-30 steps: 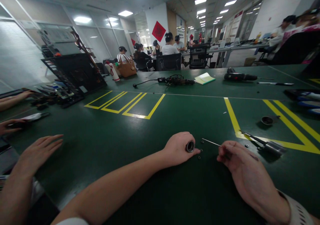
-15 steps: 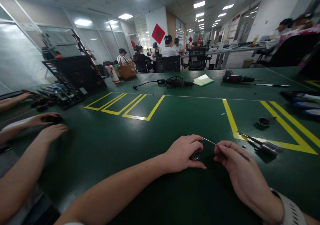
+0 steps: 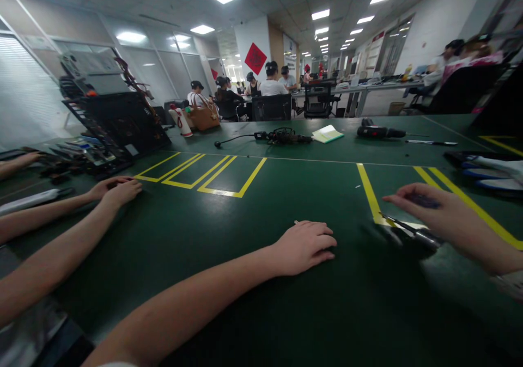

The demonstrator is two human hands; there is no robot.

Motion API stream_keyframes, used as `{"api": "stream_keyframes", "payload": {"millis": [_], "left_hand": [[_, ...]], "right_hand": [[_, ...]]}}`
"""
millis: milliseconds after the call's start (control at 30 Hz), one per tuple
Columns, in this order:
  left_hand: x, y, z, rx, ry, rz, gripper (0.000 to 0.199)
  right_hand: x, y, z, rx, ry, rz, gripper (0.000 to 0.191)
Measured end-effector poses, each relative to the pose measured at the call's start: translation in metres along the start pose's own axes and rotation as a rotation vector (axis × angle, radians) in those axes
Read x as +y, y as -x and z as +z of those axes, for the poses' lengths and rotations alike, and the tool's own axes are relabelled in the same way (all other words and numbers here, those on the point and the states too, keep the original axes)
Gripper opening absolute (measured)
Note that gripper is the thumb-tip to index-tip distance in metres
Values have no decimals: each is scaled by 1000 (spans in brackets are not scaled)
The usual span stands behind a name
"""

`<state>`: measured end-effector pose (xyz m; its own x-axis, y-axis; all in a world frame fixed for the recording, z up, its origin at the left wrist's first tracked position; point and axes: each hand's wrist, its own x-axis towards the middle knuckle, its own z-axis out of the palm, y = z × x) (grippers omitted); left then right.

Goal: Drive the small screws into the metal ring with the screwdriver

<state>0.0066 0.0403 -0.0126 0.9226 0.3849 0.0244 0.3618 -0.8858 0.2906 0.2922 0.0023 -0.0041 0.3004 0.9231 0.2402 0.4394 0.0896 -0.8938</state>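
My left hand (image 3: 306, 247) lies palm down on the green table, fingers curled close together. A small pale tip (image 3: 296, 222) pokes out by its knuckles; whatever is under the palm is hidden. To the right, my right hand (image 3: 433, 209) is slightly smeared by motion, thumb and fingers drawn together. A dark bluish patch (image 3: 425, 200) shows among its fingers, its kind unclear. Just below that hand lies a metal cylinder with a thin rod (image 3: 425, 238), partly covered by it. A blurred dark streak (image 3: 393, 236) is left of the cylinder.
Yellow tape (image 3: 370, 195) marks boxes on the green table (image 3: 245, 231). A power drill (image 3: 379, 131), a pen (image 3: 433, 142), a notepad (image 3: 328, 134) and a cable bundle (image 3: 284, 135) lie farther back. At left, another person's hands (image 3: 122, 190) work close by.
My right hand has moved right, away from my left, to above the cylinder; its thin metal rod no longer shows. The round metal part in my left hand is now hidden. The neighbour's hands moved right.
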Motion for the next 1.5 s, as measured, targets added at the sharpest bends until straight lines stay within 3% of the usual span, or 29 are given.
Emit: {"api": "stream_keyframes", "payload": {"millis": [133,267,433,633,767,867,1000,1100,1233,1367,1500], "left_hand": [[-7,-6,2,14,-28,39,24],[-17,-19,6,39,-40,95,19],[-28,-34,8,56,-86,152,16],[-41,-58,7,59,-141,160,15],[-45,-82,7,58,-183,209,15],[-43,-101,8,53,-179,246,14],[-42,-123,10,62,-169,278,16],[-41,-137,12,69,-165,299,15],[-40,-153,15,66,-157,325,16],[-35,-168,19,68,-147,331,17],[-26,-177,22,76,-129,335,22]], "right_hand": [[30,12,-10,-227,229,-79,20],[42,23,-14,-367,350,-177,18],[36,43,-3,-481,414,-318,7],[18,87,17,-595,472,-551,21],[13,101,22,-611,519,-597,32],[10,103,22,-613,480,-557,36],[1,103,16,-559,360,-432,21],[0,95,6,-383,291,-293,16],[17,76,-9,-129,290,-20,28],[31,70,-7,-158,322,71,40],[19,83,3,-248,308,62,40]]}}
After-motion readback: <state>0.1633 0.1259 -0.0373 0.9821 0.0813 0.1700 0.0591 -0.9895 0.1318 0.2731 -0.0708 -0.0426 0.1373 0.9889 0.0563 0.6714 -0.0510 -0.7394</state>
